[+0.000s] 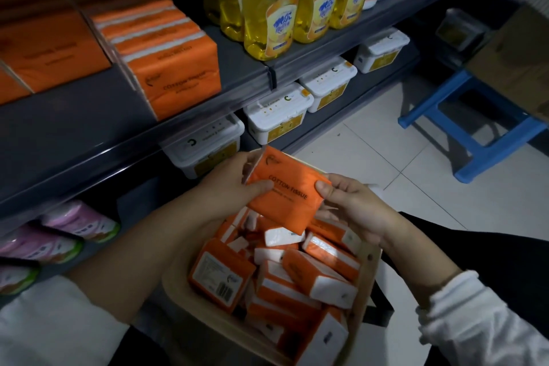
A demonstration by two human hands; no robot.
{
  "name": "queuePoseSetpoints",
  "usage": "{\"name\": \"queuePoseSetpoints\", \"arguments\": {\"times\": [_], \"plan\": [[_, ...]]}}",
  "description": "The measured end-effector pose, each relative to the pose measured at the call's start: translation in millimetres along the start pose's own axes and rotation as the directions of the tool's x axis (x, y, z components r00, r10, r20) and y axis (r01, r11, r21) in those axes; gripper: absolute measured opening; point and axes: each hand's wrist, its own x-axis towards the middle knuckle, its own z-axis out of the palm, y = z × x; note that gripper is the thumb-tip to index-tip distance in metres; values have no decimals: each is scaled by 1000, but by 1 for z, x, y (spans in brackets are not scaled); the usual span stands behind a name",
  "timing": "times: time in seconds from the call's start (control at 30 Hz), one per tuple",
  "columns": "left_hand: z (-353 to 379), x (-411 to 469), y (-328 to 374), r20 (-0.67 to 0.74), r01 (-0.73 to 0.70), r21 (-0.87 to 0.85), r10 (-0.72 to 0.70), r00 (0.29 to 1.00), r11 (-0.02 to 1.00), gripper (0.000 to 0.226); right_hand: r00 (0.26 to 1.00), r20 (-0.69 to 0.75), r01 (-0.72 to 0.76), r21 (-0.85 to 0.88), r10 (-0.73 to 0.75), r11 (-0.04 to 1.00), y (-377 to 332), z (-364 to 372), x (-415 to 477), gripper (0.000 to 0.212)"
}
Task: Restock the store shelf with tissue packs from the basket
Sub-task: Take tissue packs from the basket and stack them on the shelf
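Basket full of orange tissue packs, close up.
Just above basket: L hand & R hand each pinch an end of one pack, flat side up. Past basket: shelf w/ more stacked packs.

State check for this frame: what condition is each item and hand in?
Held tissue pack: lifted above the basket, gripped at both ends.
Left hand: grips the pack's left end.
Right hand: pinches its right end.
Basket: full of jumbled packs.
Shelf tissue packs: lined up, bare shelf in front.
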Motion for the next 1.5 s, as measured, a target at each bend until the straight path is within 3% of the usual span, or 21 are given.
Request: {"name": "queuePoseSetpoints", "arguments": {"times": [0.03, 0.1, 0.13, 0.2, 0.27, 0.33, 0.4, 0.5, 0.57, 0.6, 0.67, 0.73, 0.8, 0.87, 1.03, 1.17, 1.27, 1.37, 1.5], "plan": [[-1, -1, 0, -5, 10, 17, -10, 1000, 1000, 52, 999, -34, 1, -43, -2, 999, 5, -3, 3, 17], [-2, -1, -3, -38, 38, 58, -36, 999, 998, 53, 984, -169, -2, -338, -59, 941, 17, -15, 10, 23], [-2, -1, -5, -64, 46, 79, -41, 997, 996, 53, 967, -226, -28, -549, -115, 835, 22, -22, 12, 26], [-4, -1, -6, -120, 47, 112, -33, 992, 993, 51, 948, -260, -131, -847, -186, 515, 32, -33, 16, 45], [-6, 0, -6, -164, 40, 127, -18, 986, 991, 50, 955, -234, -181, -947, -185, 264, 43, -40, 17, 54], [-7, 1, -6, -194, 39, 137, -12, 981, 990, 51, 972, -192, -167, -970, -138, 174, 57, -44, 16, 49], [-8, 1, -6, -220, 39, 141, -7, 976, 989, 52, 971, -210, -178, -954, -111, 242, 67, -46, 14, 50], [-8, 1, -6, -246, 38, 156, 1, 969, 987, 54, 951, -246, -190, -942, -185, 277, 68, -48, 17, 44], [-10, 1, -6, -281, 46, 168, 3, 960, 985, 53, 911, -346, -234, -882, -225, 409, 60, -46, 20, 39], [-12, 1, -7, -301, 61, 172, -6, 953, 983, 53, 888, -404, -235, -808, -218, 541, 54, -43, 20, 29], [-18, 1, -8, -332, 106, 168, -45, 942, 980, 55, 867, -487, -156, -464, -104, 872, 41, -34, 19, 7], [-24, 0, -11, -346, 146, 148, -87, 934, 978, 56, 893, -445, -84, -34, 60, 996, 32, -24, 16, 5], [-29, -2, -13, -360, 169, 127, -113, 926, 977, 55, 927, -355, -64, 174, 123, 983, 25, -13, 11, 5], [-31, -6, -14, -373, 170, 119, -115, 921, 978, 54, 941, -308, -72, 225, 141, 972, 23, -5, 8, 4], [-43, -24, -13, -445, 108, 65, -68, 893, 992, 51, 944, -310, -39, 238, 114, 970, 19, 7, 4, 7], [-65, -56, -8, -575, 13, 97, 45, 817, 995, 47, 968, -246, -1, 182, 46, 983, 5, 30, -2, 10], [-88, -82, -8, -697, -93, 52, 102, 710, 994, 35, 992, -130, 10, 94, 2, 995, 1, 59, 2, 19], [-118, -109, -15, -825, -179, -14, 90, 559, 984, 29, 997, -11, 73, -61, -74, 995, -1, 96, 13, 23], [-158, -137, -38, -956, -312, -147, -54, 287, 939, 26, 987, 121, 120, -91, -108, 989, -12, 150, 30, 24]]}}
